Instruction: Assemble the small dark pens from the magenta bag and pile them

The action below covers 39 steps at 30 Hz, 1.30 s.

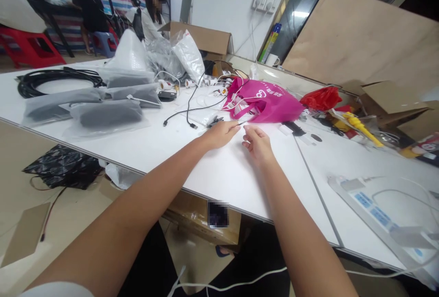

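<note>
My left hand (223, 134) is closed over the white table (219, 173), its fingers pressed round something thin and dark whose tip shows by the fingertips; it is too small to name. My right hand (256, 142) is just to the right, palm turned inward, fingers curled, thumb and forefinger close to that tip. Whether it holds anything is unclear. Behind both hands lies a pink bag (270, 100) with white items in its mouth. A black cable (188, 109) with USB plugs runs over the table to the left of the bag.
Grey wrapped packages (106, 113) and a coiled black cable (56, 77) lie at the left. Clear plastic bags and a cardboard box (206, 38) stand behind. At right are a red bag (322, 99), a yellow tool (361, 127) and a white power strip (373, 210). People are in the background.
</note>
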Tool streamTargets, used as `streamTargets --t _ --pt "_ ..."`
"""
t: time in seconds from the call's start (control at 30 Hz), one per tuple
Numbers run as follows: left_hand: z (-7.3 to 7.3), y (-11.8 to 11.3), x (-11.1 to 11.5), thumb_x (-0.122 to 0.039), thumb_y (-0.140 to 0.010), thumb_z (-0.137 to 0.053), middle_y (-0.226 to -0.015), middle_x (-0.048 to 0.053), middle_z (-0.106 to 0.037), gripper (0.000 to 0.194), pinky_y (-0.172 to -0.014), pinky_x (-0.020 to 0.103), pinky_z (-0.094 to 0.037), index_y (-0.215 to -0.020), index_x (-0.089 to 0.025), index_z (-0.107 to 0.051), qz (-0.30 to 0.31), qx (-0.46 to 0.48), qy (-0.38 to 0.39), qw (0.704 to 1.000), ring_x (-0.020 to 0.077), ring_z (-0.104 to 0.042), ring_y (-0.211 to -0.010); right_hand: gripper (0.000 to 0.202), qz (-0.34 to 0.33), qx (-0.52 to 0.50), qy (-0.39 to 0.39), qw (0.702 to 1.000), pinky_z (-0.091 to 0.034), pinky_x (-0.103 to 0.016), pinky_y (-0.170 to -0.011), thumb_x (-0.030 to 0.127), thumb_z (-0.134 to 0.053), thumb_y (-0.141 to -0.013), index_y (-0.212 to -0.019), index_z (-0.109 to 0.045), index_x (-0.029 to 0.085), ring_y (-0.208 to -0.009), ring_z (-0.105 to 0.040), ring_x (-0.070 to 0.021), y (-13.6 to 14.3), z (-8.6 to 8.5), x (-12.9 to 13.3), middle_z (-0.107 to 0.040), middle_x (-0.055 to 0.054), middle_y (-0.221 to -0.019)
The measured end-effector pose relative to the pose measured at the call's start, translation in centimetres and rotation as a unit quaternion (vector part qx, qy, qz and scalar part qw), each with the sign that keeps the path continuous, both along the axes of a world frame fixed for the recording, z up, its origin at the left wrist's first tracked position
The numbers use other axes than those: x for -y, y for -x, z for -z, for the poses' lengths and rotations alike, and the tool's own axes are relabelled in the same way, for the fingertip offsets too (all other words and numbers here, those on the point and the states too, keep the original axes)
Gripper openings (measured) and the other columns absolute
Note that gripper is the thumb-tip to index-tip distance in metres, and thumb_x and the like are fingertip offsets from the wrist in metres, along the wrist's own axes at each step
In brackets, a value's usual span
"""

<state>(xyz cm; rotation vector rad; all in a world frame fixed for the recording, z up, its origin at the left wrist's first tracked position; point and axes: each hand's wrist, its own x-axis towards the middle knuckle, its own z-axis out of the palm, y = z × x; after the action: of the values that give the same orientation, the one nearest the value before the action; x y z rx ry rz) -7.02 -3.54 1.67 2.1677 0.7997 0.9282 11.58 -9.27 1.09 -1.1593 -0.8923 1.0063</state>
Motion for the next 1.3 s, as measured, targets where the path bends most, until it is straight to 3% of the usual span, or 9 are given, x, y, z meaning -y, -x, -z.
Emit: streamTargets --t 0.13,0.23,0.37,0.53,0.67,0.87,0.97,1.1,1.3 --pt "-0.7 3.7 -2.1 -0.037 -0.119 -0.052 -0.079 0.0 -0.058 0.031 -0.077 0.035 -0.035 -0.089 -0.026 -0.054 -0.154 -0.029 -0.025 0.987 0.0236 -0.057 -0.081 0.043 0.049 0.101 0.004 0.994 -0.051 -0.03 -0.057 0.059 -0.091 -0.062 -0.087 -0.078 0.027 -0.072 -0.058 -0.0175 -0.3 1.7 -0.7 -0.068 0.0 -0.081" --pt "-0.8 5.9 -3.5 -0.036 -0.12 -0.052 -0.075 0.001 -0.052 0.031 -0.074 0.037 -0.03 -0.089 -0.028 -0.051 -0.241 -0.055 -0.038 0.968 0.0244 -0.051 -0.075 0.037 0.056 0.264 -0.029 0.962 -0.063 -0.043 -0.078 0.056 -0.079 -0.076 -0.097 -0.081 0.026 -0.082 -0.069 -0.0251 -0.3 3.6 -1.4 -0.079 -0.007 -0.094" --pt "-0.5 6.2 -3.9 -0.036 -0.122 -0.05 -0.079 0.004 -0.059 0.03 -0.074 0.037 -0.03 -0.095 -0.027 -0.061 -0.258 -0.088 -0.05 0.961 0.0274 -0.058 -0.08 0.044 0.043 0.446 -0.076 0.891 -0.062 -0.059 -0.117 0.036 -0.068 -0.092 -0.129 -0.085 0.02 -0.114 -0.078 -0.036 0.2 5.4 -2.2 -0.084 -0.019 -0.133" --pt "-0.4 5.5 -3.5 -0.038 -0.124 -0.048 -0.089 0.01 -0.072 0.03 -0.073 0.036 -0.031 -0.107 -0.026 -0.069 -0.268 -0.121 -0.049 0.955 0.0297 -0.066 -0.087 0.065 0.01 0.576 -0.121 0.808 -0.044 -0.064 -0.141 0.031 -0.065 -0.1 -0.159 -0.076 0.005 -0.155 -0.063 -0.046 1.7 6.1 -2.9 -0.071 -0.029 -0.164" --pt "-0.7 5.6 -3.4 -0.037 -0.126 -0.045 -0.099 0.013 -0.079 0.033 -0.076 0.037 -0.034 -0.119 -0.024 -0.074 -0.29 -0.143 -0.062 0.944 0.0309 -0.072 -0.093 0.07 -0.034 0.615 -0.134 0.776 -0.043 -0.062 -0.143 0.037 -0.067 -0.103 -0.163 -0.073 0.002 -0.163 -0.058 -0.0467 2.9 5.7 -3.7 -0.065 -0.03 -0.172" --pt "-0.5 5.5 -3.4 -0.036 -0.126 -0.044 -0.108 0.018 -0.084 0.037 -0.079 0.038 -0.038 -0.127 -0.021 -0.078 -0.291 -0.151 -0.066 0.942 0.0333 -0.077 -0.099 0.089 -0.038 0.613 -0.108 0.782 -0.045 -0.06 -0.141 0.053 -0.077 -0.097 -0.167 -0.064 -0.002 -0.159 -0.06 -0.0481 3.7 5.3 -4.9 -0.066 -0.032 -0.168" --pt "-0.5 5.4 -3.3 -0.037 -0.126 -0.045 -0.109 0.018 -0.085 0.037 -0.08 0.038 -0.038 -0.127 -0.021 -0.078 -0.29 -0.146 -0.064 0.944 0.0339 -0.078 -0.102 0.094 -0.039 0.622 -0.095 0.776 -0.044 -0.061 -0.14 0.059 -0.078 -0.098 -0.171 -0.059 0.003 -0.162 -0.057 -0.048 3.8 5.3 -5.0 -0.063 -0.031 -0.172" --pt "-0.6 5.2 -3.1 -0.036 -0.126 -0.045 -0.11 0.018 -0.086 0.036 -0.081 0.038 -0.039 -0.125 -0.021 -0.078 -0.288 -0.151 -0.065 0.943 0.035 -0.078 -0.104 0.084 -0.059 0.657 -0.064 0.748 -0.041 -0.064 -0.14 0.059 -0.078 -0.102 -0.169 -0.063 0.011 -0.166 -0.053 -0.0477 4.4 4.6 -4.7 -0.062 -0.028 -0.176" --pt "-0.5 5.1 -3.1 -0.036 -0.125 -0.046 -0.106 0.017 -0.084 0.034 -0.08 0.038 -0.037 -0.118 -0.022 -0.076 -0.282 -0.136 -0.065 0.947 0.034 -0.077 -0.101 0.065 -0.051 0.677 -0.027 0.733 -0.045 -0.059 -0.135 0.049 -0.074 -0.111 -0.16 -0.071 0.006 -0.155 -0.063 -0.047 5.9 3.0 -4.3 -0.073 -0.028 -0.162"
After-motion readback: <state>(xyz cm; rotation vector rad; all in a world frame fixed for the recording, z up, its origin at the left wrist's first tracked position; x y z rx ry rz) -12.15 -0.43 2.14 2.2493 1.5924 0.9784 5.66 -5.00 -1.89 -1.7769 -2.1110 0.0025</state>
